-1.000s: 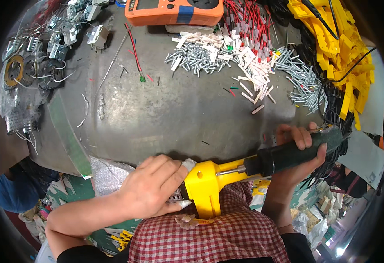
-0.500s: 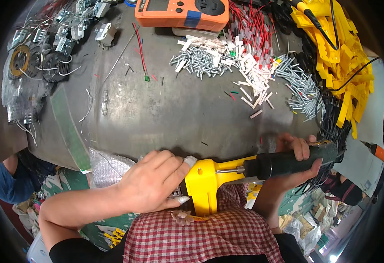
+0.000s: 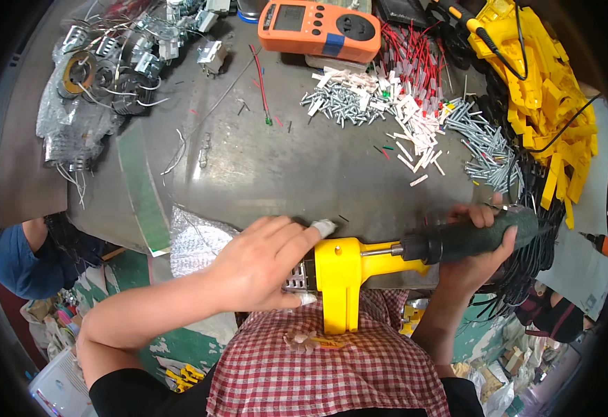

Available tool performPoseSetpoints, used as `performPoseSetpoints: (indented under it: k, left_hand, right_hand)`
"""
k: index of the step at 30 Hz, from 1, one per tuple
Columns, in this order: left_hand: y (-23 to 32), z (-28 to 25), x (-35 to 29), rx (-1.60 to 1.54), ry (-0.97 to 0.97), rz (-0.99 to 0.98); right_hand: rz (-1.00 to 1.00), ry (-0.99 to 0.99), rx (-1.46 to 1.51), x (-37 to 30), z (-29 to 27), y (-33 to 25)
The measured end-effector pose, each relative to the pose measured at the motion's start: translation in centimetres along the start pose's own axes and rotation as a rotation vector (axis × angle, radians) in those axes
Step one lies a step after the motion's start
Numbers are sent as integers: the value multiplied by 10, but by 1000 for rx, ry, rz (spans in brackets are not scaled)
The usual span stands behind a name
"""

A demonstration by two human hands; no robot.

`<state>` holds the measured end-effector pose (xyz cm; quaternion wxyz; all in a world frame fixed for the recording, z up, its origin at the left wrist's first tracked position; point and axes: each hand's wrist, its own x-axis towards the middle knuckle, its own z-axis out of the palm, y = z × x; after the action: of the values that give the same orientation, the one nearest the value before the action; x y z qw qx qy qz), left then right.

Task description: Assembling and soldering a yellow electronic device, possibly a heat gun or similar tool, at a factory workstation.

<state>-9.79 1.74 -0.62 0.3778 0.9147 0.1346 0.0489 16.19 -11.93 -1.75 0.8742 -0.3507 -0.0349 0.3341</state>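
My left hand (image 3: 259, 264) is closed round a yellow plastic housing (image 3: 339, 288), gripping its left end. White wrapping covers the tips of its thumb and a finger. A slotted metal part (image 3: 296, 278) shows between that hand and the housing. My right hand (image 3: 467, 274) is wrapped round a dark power screwdriver (image 3: 460, 240), held level and pointing left. The screwdriver's steel shaft (image 3: 382, 251) runs along the housing's arm into its body; its tip is hidden there. The housing rests over my checked apron (image 3: 318, 379) at the table's near edge.
Screws (image 3: 349, 105), white sleeves (image 3: 415, 125) and red-wired parts (image 3: 408, 59) lie in piles at the back. An orange multimeter (image 3: 319, 28) stands behind them. Yellow plastic parts (image 3: 547, 90) heap up at far right, metal assemblies (image 3: 158, 48) at far left. Bubble wrap (image 3: 196, 240) lies near my left hand.
The whole view has shifted, so table items and both hands appear farther right. The left hand still grips the housing and the right hand the screwdriver, its shaft still against the housing.
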Motion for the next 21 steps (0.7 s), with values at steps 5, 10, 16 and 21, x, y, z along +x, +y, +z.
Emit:
performPoseSetpoints:
  k: [5, 10, 16, 21]
  left_hand:
    - [14, 2, -20, 121, 93, -137]
    - [24, 3, -31, 257, 125, -162]
    - [24, 6, -40, 448, 19, -213]
    - [19, -16, -26, 406, -62, -116]
  right_hand:
    - [-38, 187, -180, 8, -2, -16]
    - [-151, 95, -150, 22, -10, -54]
    - [-269, 195, -629, 71, -55, -111]
    - [-228, 359, -1787, 62, -75, -142]
